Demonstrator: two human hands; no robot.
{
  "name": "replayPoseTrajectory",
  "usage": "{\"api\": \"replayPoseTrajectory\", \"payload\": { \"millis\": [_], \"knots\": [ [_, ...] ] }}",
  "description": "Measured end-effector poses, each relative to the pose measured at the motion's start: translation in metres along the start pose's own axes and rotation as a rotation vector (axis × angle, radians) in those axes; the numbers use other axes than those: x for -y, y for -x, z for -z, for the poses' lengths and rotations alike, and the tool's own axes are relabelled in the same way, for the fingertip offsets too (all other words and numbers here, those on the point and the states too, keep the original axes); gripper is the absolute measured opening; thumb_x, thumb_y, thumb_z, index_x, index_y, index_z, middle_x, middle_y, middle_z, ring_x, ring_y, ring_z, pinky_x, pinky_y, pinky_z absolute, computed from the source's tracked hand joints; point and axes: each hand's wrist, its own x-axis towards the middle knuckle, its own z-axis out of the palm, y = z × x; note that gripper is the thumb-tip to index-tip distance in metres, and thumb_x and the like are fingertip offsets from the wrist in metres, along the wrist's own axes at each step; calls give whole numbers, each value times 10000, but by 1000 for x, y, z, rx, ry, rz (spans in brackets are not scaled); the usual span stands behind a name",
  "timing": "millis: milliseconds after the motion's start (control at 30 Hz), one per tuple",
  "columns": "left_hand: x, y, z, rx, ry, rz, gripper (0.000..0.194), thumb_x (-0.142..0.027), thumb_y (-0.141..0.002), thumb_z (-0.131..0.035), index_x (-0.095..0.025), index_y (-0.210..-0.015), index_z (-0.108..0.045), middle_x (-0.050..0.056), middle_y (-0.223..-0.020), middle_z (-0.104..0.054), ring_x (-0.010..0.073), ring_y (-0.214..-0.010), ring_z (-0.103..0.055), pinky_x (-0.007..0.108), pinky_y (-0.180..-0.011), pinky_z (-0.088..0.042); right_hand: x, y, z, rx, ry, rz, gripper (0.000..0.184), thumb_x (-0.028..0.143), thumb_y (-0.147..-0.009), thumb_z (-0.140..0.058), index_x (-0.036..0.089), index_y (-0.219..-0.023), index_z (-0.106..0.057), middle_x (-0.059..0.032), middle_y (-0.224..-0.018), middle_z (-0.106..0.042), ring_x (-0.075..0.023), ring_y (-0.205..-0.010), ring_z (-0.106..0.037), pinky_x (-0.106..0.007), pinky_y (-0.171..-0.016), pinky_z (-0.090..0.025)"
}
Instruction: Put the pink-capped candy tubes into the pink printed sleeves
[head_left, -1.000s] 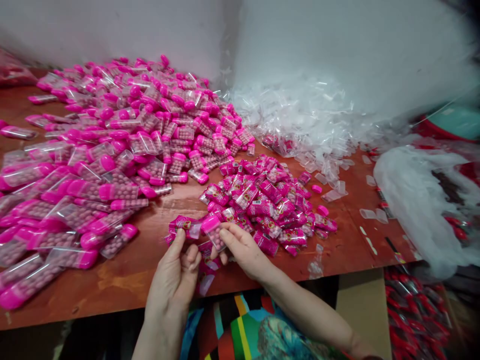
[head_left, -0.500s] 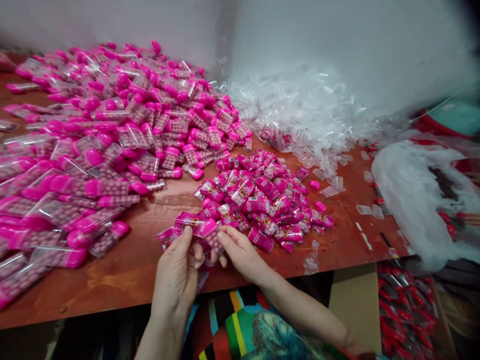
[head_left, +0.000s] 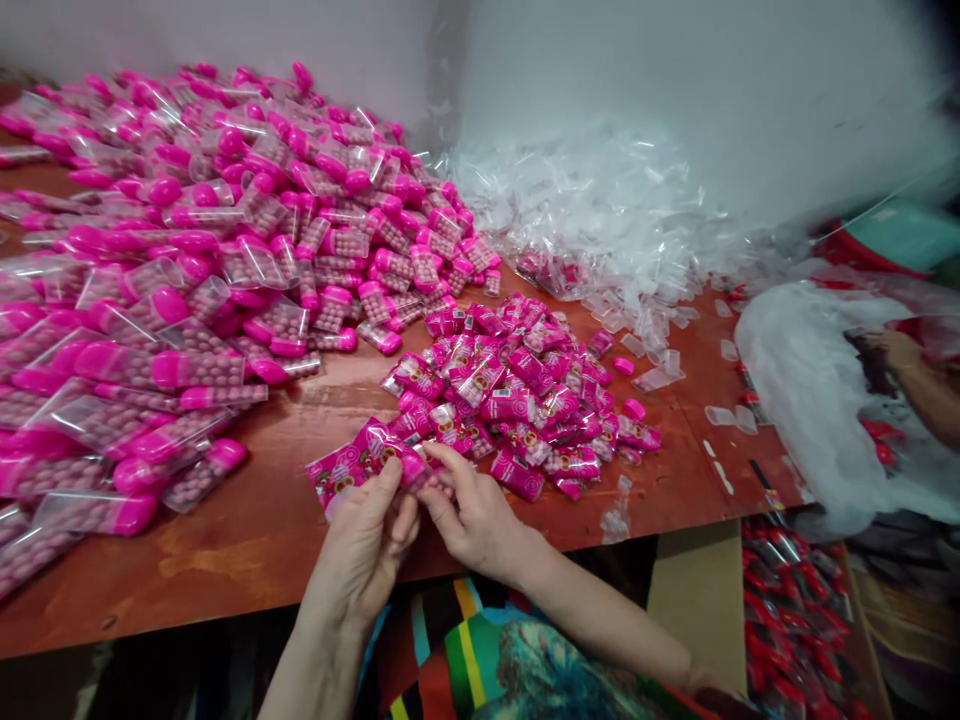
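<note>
Reddish-brown table [head_left: 240,570], head view | left hand [head_left: 375,530]: closed, pinching printed pink wrapping [head_left: 375,443] | right hand [head_left: 476,515]: pinching pink-capped container [head_left: 414,470], between hands, overlapping wrapping | container: likely light, stiff, slippery; grip sides | wrapping: likely soft, thin; pinch edge

Packing workshop, by the look of it. I work at a scuffed red-brown table [head_left: 247,530] against a bare grey wall [head_left: 637,70]. Goods in bulk before me: great heap of pink-capped containers [head_left: 300,240], smaller mound of printed pink packets [head_left: 517,400], bank of clear plastic pieces [head_left: 592,220]. Below table edge, cardboard box [head_left: 694,600] with red-and-clear pieces [head_left: 787,620]. To my right, another person's arm [head_left: 930,395] at a white plastic bag [head_left: 787,350].
</note>
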Motion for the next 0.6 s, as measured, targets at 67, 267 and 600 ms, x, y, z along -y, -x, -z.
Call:
{"api": "replayPoseTrajectory", "payload": {
  "millis": [67, 267, 600],
  "knots": [
    [5, 0, 0, 14, -19, -6, 392, -477, -714, -791, -154, -589, -608, -40, -356, -414, 63, -350, -338, 180, -379, -267, 1, -3, -4, -5, -244, -99, 465, 390, -970, -494, 215, -1392, -408, -16, -798, -584, -137, -648, -545, -278, -623, -438],
    [6, 0, 3, 34, -127, -16, 448, -531, -728, -754, -136, -559, -626, 18, -412, -507, 66, -361, -361, 193, -381, -275, -4, -6, -2, 146, -871, -338, 526, 531, -965, -456, 199, -1363, -364, 80, -612, -504, -59, -381, -334, -188, -405, -294],
    [22, 1, 3, 0, -285, -84, 406, -504, -731, -755, -147, -584, -632, 36, -450, -548, 68, -356, -360, 193, -361, -221, -16, -2, 1, 92, -718, -206, 410, 472, -912, -603, 208, -1191, -461, 61, -712, -545, -74, -509, -515, -214, -521, -403]
  ]
}}
